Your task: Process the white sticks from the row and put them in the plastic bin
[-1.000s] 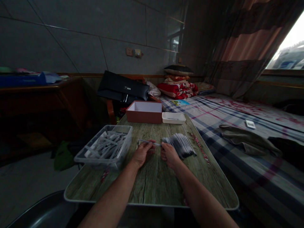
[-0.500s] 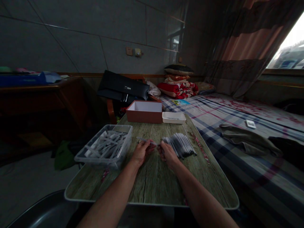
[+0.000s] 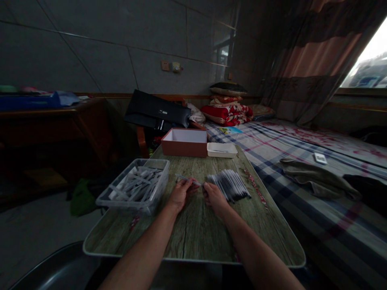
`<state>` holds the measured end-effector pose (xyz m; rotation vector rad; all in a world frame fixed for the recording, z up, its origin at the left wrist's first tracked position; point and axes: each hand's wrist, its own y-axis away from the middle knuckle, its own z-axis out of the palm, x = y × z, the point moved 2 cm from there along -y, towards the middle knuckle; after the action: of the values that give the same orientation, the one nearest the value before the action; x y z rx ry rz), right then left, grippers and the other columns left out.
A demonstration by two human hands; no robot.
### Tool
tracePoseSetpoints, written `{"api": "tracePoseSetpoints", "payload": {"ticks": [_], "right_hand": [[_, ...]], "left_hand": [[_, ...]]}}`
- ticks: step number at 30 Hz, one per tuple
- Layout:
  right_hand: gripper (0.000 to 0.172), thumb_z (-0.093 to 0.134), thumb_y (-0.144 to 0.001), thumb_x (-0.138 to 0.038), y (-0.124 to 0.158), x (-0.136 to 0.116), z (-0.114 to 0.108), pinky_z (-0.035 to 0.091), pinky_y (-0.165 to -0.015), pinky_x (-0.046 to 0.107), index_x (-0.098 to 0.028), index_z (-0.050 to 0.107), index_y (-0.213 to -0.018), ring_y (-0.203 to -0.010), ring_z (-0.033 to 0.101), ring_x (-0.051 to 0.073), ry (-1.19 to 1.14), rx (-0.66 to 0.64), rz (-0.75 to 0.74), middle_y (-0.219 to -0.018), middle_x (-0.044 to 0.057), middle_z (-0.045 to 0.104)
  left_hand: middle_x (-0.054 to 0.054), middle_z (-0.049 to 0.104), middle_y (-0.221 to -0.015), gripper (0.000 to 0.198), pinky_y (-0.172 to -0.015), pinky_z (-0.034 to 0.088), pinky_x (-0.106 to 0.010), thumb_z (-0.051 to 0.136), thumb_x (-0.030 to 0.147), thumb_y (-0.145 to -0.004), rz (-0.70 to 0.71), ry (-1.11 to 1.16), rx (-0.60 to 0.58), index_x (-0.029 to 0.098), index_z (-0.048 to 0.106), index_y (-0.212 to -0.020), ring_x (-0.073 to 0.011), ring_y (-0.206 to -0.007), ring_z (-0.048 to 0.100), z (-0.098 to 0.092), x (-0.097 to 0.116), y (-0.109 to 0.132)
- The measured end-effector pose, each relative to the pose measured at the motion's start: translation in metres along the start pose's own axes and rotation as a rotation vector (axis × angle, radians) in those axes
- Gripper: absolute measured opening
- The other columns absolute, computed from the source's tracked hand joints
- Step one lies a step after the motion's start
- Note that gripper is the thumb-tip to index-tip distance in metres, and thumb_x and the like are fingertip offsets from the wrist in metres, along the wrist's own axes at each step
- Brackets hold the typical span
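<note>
Over the middle of the wood-patterned table (image 3: pixel 193 233), my left hand (image 3: pixel 180 194) is closed on a thin, pale, pen-like stick (image 3: pixel 182 177), which points up to the left. My right hand (image 3: pixel 214 195) pinches at the stick's right end; its fingertips nearly meet those of my left hand. A clear plastic tub (image 3: pixel 102 199) on the left holds many loose pale strips (image 3: pixel 145 181). Right beside my right hand lies a row of similar sticks (image 3: pixel 229 183) with dark lower ends, side by side.
A brown box (image 3: pixel 184 149) with a white inside and a small white tray (image 3: pixel 222 154) stand at the table's far edge. A checked bed (image 3: pixel 272 149) borders the table on the right. A dark basin (image 3: pixel 57 270) is at the lower left.
Both hands have barely moved; the fingers shifted slightly on the stick. The whole view has moved by a few pixels.
</note>
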<state>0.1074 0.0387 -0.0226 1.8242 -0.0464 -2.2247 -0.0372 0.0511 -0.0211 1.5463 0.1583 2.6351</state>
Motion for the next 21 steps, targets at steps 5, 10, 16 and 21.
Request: {"api": "tracePoseSetpoints", "payload": {"ticks": [5, 10, 16, 21], "right_hand": [[0.043, 0.07, -0.067, -0.045, -0.0006, 0.0008, 0.0014, 0.015, -0.032, 0.014, -0.025, 0.045, -0.095, -0.038, 0.033, 0.004, -0.112, -0.015, -0.071, -0.069, -0.009, 0.05], [0.042, 0.054, -0.077, -0.06, 0.0003, 0.0011, 0.0009, 0.017, -0.032, 0.015, -0.019, 0.047, -0.075, -0.037, 0.032, 0.003, -0.032, -0.006, 0.004, -0.059, -0.006, 0.044], [0.042, 0.071, -0.065, -0.043, 0.0009, -0.0009, 0.0018, 0.018, -0.032, 0.014, -0.024, 0.043, -0.089, -0.037, 0.032, 0.004, -0.121, -0.039, -0.061, -0.058, -0.012, 0.044], [0.044, 0.057, -0.074, -0.061, 0.0022, -0.0009, 0.003, 0.017, -0.03, 0.015, -0.019, 0.049, -0.083, -0.036, 0.034, 0.004, -0.096, -0.035, 0.006, -0.062, -0.006, 0.051]], "left_hand": [[-0.002, 0.072, -0.077, 0.026, -0.06, 0.055, -0.022, 0.08, 0.036, -0.067, -0.003, 0.025, 0.026, 0.015, 0.069, -0.079, -0.0139, -0.071, 0.069, -0.0016, -0.0006, -0.0004], [-0.002, 0.072, -0.077, 0.03, -0.063, 0.055, -0.022, 0.08, 0.04, -0.066, 0.009, 0.001, -0.005, 0.015, 0.07, -0.08, -0.0137, -0.072, 0.068, -0.0019, -0.0013, -0.0006], [-0.002, 0.072, -0.077, 0.032, -0.06, 0.054, -0.022, 0.082, 0.039, -0.064, 0.013, 0.026, 0.017, 0.015, 0.069, -0.08, -0.0133, -0.069, 0.068, -0.0031, -0.0015, -0.0026], [-0.002, 0.072, -0.077, 0.034, -0.063, 0.053, -0.024, 0.08, 0.043, -0.064, 0.031, -0.019, 0.002, 0.015, 0.069, -0.081, -0.0146, -0.07, 0.067, -0.0023, -0.0012, -0.001]]}}
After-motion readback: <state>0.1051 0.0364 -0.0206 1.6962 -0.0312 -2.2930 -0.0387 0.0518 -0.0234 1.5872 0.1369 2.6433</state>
